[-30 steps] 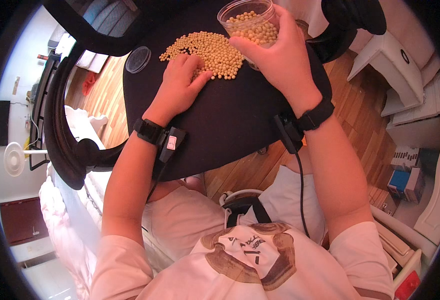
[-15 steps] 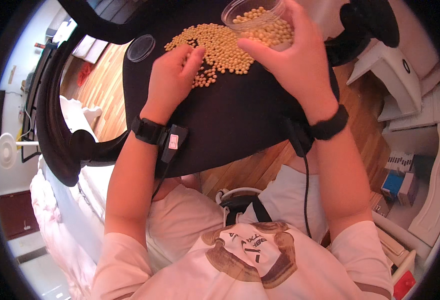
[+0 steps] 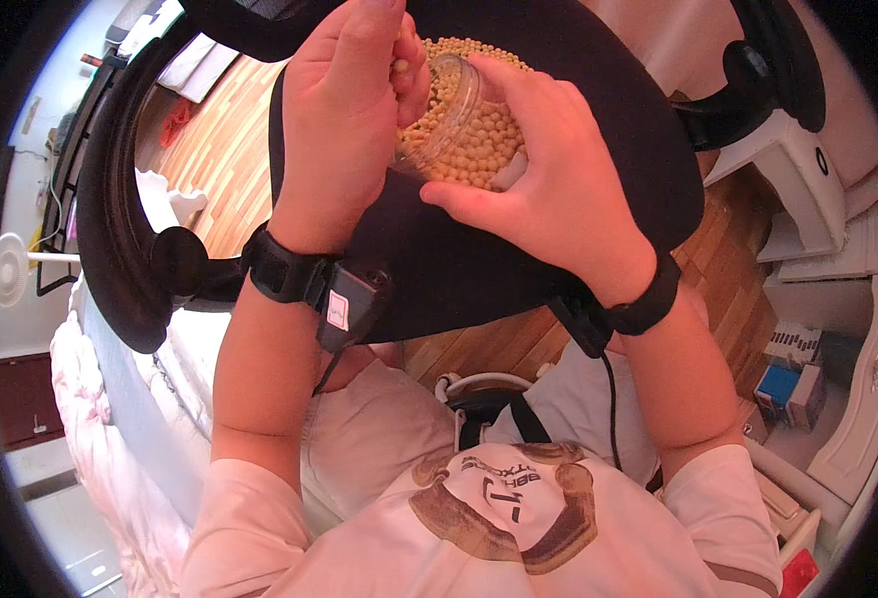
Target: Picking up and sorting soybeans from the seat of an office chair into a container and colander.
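Note:
My right hand (image 3: 558,179) grips a clear round jar (image 3: 467,100) from its right side, thumb below and fingers over the top. The jar is tilted, its mouth turned left toward my other hand, and yellow soybeans (image 3: 484,145) lie inside. Beside that mouth, my left hand (image 3: 344,110) is raised with its fingers curled; a few soybeans (image 3: 400,66) show between them. Behind the jar, loose soybeans (image 3: 474,45) are spread on the black chair seat (image 3: 449,269), mostly hidden by the jar and my hands.
Black chair armrests curve up at the left (image 3: 125,229) and the right (image 3: 773,70). Wrist straps with small black devices (image 3: 359,299) and cables sit on both my arms. A white stool (image 3: 788,169) stands right, a bed (image 3: 110,399) left.
My left hand has lifted off the bean pile with some soybeans and come up by the jar. My right hand has brought the jar left and nearer, tilting it. The clear lid is now hidden.

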Tool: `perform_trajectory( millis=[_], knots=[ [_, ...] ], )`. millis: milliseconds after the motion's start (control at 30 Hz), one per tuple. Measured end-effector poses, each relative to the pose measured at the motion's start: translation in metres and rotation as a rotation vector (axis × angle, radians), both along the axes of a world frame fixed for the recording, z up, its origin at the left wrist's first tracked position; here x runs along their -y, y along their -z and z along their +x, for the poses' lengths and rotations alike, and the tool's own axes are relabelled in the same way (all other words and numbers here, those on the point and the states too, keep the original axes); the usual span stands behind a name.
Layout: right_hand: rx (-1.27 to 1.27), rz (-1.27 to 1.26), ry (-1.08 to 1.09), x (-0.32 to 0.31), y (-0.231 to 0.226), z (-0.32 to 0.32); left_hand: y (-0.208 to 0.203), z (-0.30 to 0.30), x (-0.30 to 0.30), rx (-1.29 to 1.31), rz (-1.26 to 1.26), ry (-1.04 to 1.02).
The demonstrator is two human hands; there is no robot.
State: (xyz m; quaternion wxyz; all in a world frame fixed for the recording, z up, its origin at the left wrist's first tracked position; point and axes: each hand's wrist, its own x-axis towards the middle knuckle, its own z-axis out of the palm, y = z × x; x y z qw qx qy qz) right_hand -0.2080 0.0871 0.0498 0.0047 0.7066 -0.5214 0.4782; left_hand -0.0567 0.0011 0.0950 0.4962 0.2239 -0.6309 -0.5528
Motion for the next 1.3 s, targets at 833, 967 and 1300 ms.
perform_trajectory(
  millis=[833, 967, 1300],
  knots=[
    [-0.027, -0.045, 0.022, 0.005, 0.016, 0.003, 0.008, 0.006, 0.002, 0.111, -0.029, -0.031],
    [-0.031, -0.04, 0.029, 0.003, 0.017, 0.002, 0.01, 0.011, 0.006, 0.177, -0.131, 0.031],
    [-0.013, -0.066, 0.023, 0.004, 0.017, 0.0, 0.01, 0.014, 0.005, 0.076, -0.183, 0.071]
  ],
)
